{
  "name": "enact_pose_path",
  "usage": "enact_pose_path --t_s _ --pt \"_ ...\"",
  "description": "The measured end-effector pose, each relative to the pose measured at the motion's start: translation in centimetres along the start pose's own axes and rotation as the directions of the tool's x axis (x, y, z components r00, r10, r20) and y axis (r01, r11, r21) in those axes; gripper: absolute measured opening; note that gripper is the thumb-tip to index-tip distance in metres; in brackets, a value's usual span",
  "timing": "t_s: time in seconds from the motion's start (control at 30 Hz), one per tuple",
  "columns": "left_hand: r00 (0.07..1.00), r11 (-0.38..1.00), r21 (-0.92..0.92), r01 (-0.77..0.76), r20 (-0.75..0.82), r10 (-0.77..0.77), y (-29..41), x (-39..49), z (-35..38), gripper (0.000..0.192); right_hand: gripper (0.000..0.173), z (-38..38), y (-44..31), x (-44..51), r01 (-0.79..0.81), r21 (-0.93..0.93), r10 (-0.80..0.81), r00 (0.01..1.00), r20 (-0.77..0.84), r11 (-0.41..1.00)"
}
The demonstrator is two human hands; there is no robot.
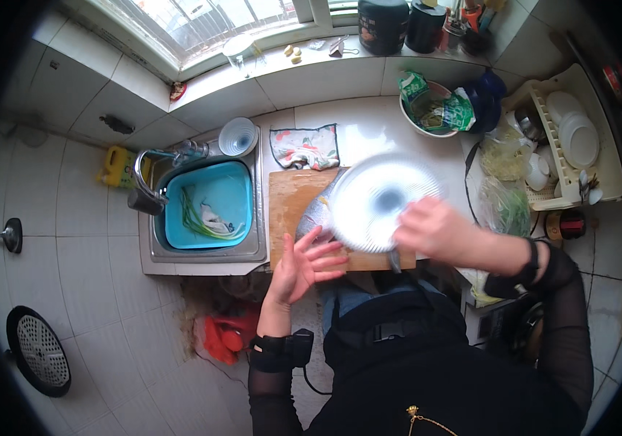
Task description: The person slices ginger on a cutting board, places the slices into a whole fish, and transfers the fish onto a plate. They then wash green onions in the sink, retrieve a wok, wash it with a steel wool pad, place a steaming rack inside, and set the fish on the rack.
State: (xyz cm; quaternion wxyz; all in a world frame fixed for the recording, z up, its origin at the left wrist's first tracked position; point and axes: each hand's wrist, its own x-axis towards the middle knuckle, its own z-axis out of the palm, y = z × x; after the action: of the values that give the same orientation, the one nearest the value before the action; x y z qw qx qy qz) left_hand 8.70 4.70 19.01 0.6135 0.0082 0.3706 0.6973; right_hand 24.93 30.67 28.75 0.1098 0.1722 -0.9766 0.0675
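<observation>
My right hand [433, 231] grips the near right rim of a white ribbed plate [371, 191] with a blue centre. Both hand and plate are blurred. Underneath lies a wooden cutting board [286, 199], partly covered by the plate. A silvery whole fish [315, 211] rests on the board, its right part hidden. My left hand [305, 267] is over the board's front edge, palm up with fingers spread, just in front of the fish and holding nothing. A narrow grey thing [395, 261] pokes out below the plate at the front edge; I cannot tell what it is.
Left of the board, a steel sink [207, 255] holds a blue basin [215, 180] with scallions [196, 218]. A patterned cloth [305, 146] and a bowl [238, 136] lie behind. To the right are plastic bags [504, 204], a bin [435, 131] and a dish rack [611, 163].
</observation>
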Motion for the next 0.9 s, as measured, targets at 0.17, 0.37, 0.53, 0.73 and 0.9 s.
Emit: enact_pose_path --t_s 0.17,0.37,0.53,0.73,0.9 --pt "0.957 0.982 0.167 -0.094 -0.256 0.135 -0.2 -1.8 -6.3 0.045 0.012 8.9 -6.1 7.1 0.201 0.135 -0.194 0.979 -0.068 0.97" --pt "0.848 0.942 0.199 -0.269 -0.415 0.33 2.8 -5.8 -18.8 0.049 0.045 17.4 -7.3 7.1 -0.707 0.648 0.905 0.421 0.065 0.283" --pt "0.869 0.95 0.277 -0.147 -0.422 0.258 6.0 -4.7 -24.2 0.049 0.063 27.0 -7.9 8.2 -0.707 0.583 0.9 -0.184 0.395 -0.4" --pt "0.875 0.915 0.388 -0.11 -0.399 0.275 6.3 -1.1 -24.9 0.051 0.073 31.1 -6.9 11.1 -0.27 0.777 0.812 -0.038 0.582 -0.569" --pt "0.867 0.797 0.597 -0.09 -0.347 0.358 6.7 0.4 -24.3 0.052 0.058 31.5 -6.5 12.9 -0.523 0.757 0.919 -0.18 0.351 -0.392"
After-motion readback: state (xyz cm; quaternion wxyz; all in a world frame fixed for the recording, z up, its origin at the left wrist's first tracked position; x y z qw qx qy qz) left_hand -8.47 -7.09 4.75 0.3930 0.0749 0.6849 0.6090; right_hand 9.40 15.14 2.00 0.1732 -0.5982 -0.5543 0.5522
